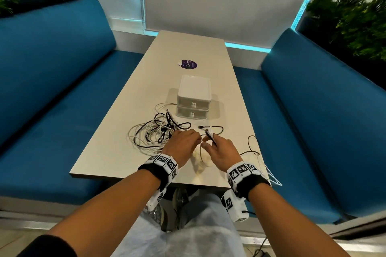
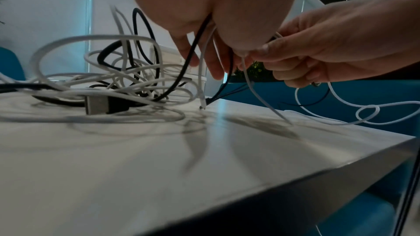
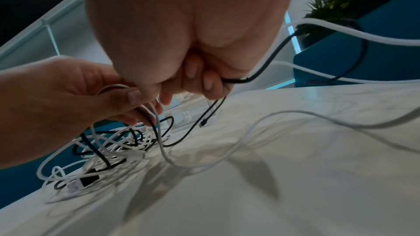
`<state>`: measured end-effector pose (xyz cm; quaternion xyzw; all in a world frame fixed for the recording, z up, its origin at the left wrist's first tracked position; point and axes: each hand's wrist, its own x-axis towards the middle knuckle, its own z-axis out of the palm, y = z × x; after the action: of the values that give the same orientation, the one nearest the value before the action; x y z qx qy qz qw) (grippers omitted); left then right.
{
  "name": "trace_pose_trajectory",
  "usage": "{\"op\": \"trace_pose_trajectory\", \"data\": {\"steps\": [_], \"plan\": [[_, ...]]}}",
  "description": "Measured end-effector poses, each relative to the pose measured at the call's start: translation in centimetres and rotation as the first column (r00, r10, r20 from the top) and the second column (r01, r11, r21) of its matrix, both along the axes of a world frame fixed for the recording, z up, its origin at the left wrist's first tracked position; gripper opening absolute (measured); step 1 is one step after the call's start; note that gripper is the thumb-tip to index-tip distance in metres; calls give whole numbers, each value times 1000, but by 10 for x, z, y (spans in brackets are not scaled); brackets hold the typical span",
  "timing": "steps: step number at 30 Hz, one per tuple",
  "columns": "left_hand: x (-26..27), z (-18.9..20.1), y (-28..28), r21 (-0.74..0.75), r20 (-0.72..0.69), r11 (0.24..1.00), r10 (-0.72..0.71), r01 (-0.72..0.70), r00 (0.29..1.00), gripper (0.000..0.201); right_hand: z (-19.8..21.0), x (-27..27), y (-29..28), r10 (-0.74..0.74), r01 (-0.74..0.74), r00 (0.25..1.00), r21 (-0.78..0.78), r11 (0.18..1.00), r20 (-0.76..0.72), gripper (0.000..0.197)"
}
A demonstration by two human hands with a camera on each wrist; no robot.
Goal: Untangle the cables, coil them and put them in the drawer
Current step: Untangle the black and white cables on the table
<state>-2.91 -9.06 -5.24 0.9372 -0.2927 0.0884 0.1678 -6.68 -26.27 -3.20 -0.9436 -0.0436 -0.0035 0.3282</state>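
Here, above the near end of a pale bench (image 1: 208, 52), the left hand (image 1: 181, 142) pinches black and white strands rising from the cable tangle (image 1: 154, 133), while the right hand (image 1: 221, 152) grips a black cable (image 1: 217, 129); the closed white drawer unit (image 1: 193, 98) stands just beyond the tangle.

A tangled heap of thin white and black rubber-sheathed cables (image 1: 155, 132) is lying on the pale table, loops overlapping, just in front and to the left of a small white plastic two-drawer box (image 1: 193, 97) that is standing upright with both drawers closed. One black strand with a plug (image 1: 208, 129) is trailing off to the right of the heap.
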Motion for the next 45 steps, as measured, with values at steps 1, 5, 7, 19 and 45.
{"op": "trace_pose_trajectory", "data": {"steps": [1,5,7,19,45], "plan": [[-1,-2,0,-23,-35,1000,-13,12,999,24,-1,0,-1,5,-5,1000,7,1000,4,19],[-4,-4,-2,-52,-40,997,-63,61,997,19,-6,0,-4,32,-32,999,7,999,-17,13],[-5,-6,-1,26,7,999,-42,42,999,14,-9,1,-9,-19,18,999,-27,999,-37,13],[-15,5,-6,-244,-355,969,-117,29,928,11,-10,-4,-3,58,-58,997,7,998,-43,14],[-15,-8,-3,244,-103,969,-6,31,995,32,13,-12,-126,-677,593,735,-446,671,-43,28]]}}
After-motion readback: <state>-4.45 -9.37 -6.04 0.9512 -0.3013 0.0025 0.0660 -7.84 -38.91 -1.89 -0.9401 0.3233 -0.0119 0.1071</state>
